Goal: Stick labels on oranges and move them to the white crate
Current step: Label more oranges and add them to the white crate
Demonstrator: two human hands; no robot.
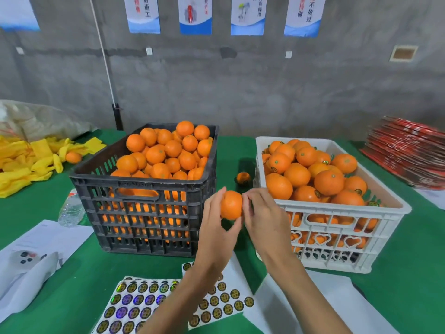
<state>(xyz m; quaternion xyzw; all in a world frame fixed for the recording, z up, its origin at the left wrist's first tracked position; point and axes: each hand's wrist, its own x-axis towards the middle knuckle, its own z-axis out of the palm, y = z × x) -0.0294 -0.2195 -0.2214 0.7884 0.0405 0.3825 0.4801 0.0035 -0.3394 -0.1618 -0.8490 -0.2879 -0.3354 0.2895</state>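
Both hands are up over the green table (72, 297), right in the gap between the two crates. The left hand (216, 227) has its fingers and thumb curled round an orange (231, 204), gripping it from the left side and below. The right hand (262, 218) comes in from the other side, fingertips bunched against the right face of that same orange; whether a label sits under them I cannot tell. To the left, the black crate (144, 208) is heaped with plain oranges. To the right, the white crate (337, 227) is piled with oranges, several showing dark round stickers. Below the forearms lie sheets of round labels (134, 302), shiny and gold. Between the crates, farther back, one small orange (243, 177) sits alone on the table.
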